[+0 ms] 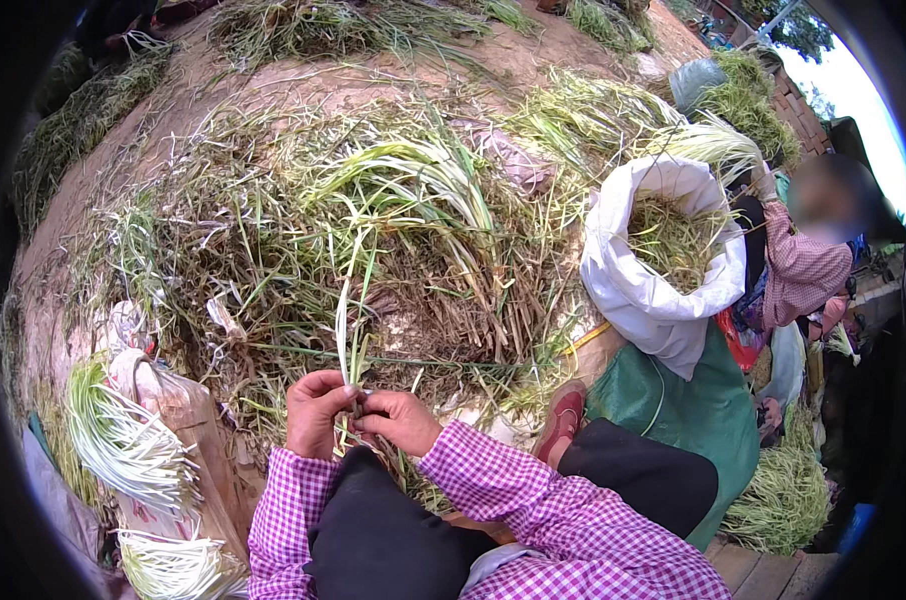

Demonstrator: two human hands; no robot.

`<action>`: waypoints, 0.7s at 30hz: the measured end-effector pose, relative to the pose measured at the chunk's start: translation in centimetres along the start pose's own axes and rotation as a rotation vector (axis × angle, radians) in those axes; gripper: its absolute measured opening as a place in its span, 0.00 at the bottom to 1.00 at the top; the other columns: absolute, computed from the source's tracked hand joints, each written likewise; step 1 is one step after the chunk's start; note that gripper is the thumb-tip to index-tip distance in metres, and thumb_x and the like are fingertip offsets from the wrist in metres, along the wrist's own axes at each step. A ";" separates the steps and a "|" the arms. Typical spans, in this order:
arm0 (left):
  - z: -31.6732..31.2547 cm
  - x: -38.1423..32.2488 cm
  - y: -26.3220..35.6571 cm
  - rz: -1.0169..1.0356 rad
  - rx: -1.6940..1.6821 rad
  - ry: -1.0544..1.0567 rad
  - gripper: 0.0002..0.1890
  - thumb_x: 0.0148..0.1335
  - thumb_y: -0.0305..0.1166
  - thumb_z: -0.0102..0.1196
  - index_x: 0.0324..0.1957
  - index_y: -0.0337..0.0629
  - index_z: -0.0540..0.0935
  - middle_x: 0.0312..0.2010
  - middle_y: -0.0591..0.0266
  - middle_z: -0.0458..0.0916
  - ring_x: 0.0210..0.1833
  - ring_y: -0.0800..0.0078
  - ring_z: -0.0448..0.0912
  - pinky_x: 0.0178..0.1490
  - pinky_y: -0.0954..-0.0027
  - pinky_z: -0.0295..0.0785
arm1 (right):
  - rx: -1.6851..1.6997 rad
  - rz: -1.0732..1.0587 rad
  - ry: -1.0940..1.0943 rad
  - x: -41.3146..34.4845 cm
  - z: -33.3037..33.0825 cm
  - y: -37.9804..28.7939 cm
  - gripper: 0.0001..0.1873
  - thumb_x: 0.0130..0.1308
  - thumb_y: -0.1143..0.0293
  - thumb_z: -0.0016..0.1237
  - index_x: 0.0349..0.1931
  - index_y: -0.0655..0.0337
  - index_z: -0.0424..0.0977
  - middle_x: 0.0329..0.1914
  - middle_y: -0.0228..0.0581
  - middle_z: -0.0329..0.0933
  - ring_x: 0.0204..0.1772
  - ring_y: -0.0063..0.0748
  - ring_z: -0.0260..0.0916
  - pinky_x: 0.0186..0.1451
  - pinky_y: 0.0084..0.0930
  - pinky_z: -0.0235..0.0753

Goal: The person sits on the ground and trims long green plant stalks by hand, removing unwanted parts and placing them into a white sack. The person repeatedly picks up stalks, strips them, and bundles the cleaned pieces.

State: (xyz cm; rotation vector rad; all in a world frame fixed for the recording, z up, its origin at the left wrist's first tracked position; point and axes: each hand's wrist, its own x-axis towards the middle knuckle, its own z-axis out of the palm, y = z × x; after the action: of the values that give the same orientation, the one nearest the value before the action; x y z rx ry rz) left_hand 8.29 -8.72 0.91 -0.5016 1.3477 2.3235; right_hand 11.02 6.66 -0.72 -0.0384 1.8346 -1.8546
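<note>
My left hand [319, 414] pinches a leafy plant stalk [342, 322] that stands up pale and green between thumb and fingers. Close against it, my right hand [399, 418] grips the same plant lower down, near its base, above my knee. Just ahead lies a bunch of long pale-green stalks [415, 180] with brown root ends, on a heap of stripped leaves [250, 240]. At the left, two bundles of whitish stalks [134, 450] rest on a tan sack [197, 420].
A white sack [610, 262] of plant scraps stands at the right beside green sheeting [678, 412]. Beyond it sits another person in a checked shirt [802, 270], a hand on pale stalks [715, 146]. More plant heaps [333, 30] lie at the back. My red shoe [565, 416] is right of the heap.
</note>
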 end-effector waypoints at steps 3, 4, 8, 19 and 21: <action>0.6 -3.4 0.9 0.188 -0.025 0.010 0.07 0.47 0.17 0.59 0.31 0.33 0.78 0.27 0.56 0.81 0.28 0.73 0.79 0.33 0.74 0.75 | -0.034 -0.153 -0.129 -1.1 -0.3 -2.1 0.09 0.52 0.75 0.51 0.34 0.67 0.75 0.28 0.38 0.73 0.34 0.28 0.72 0.39 0.23 0.71; 1.3 -4.9 1.8 0.218 -0.043 0.010 0.07 0.47 0.17 0.59 0.31 0.33 0.78 0.27 0.56 0.81 0.28 0.73 0.79 0.33 0.74 0.75 | -0.032 -0.207 -0.173 -1.5 -0.2 -3.1 0.09 0.52 0.75 0.51 0.35 0.67 0.75 0.29 0.38 0.72 0.37 0.25 0.71 0.41 0.21 0.70; 2.4 -9.2 4.5 0.356 0.020 0.034 0.08 0.47 0.18 0.59 0.32 0.33 0.78 0.27 0.56 0.81 0.29 0.72 0.79 0.33 0.74 0.75 | 0.228 -0.192 -0.150 -3.1 0.4 -6.8 0.14 0.54 0.71 0.53 0.41 0.66 0.73 0.37 0.33 0.70 0.43 0.24 0.68 0.47 0.21 0.69; 4.8 -7.5 5.7 0.243 -0.088 0.026 0.02 0.56 0.21 0.52 0.31 0.37 0.75 0.24 0.56 0.80 0.25 0.68 0.80 0.25 0.69 0.78 | 0.604 -0.330 0.210 -5.9 1.3 -9.9 0.03 0.63 0.74 0.45 0.31 0.61 0.71 0.30 0.31 0.76 0.31 0.17 0.69 0.36 0.16 0.71; 4.1 -6.0 6.4 0.241 -0.082 0.147 0.02 0.57 0.22 0.52 0.33 0.36 0.74 0.24 0.55 0.80 0.24 0.67 0.80 0.23 0.69 0.78 | 0.741 -0.231 0.107 -6.1 0.7 -9.6 0.03 0.63 0.76 0.44 0.30 0.61 0.71 0.31 0.35 0.77 0.31 0.19 0.70 0.35 0.16 0.72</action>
State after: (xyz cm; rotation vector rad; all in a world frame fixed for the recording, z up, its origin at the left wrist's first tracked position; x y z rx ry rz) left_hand 9.69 -9.03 10.47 -0.5736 1.4552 2.5895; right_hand 13.25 7.71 10.35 0.1200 1.1336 -2.6331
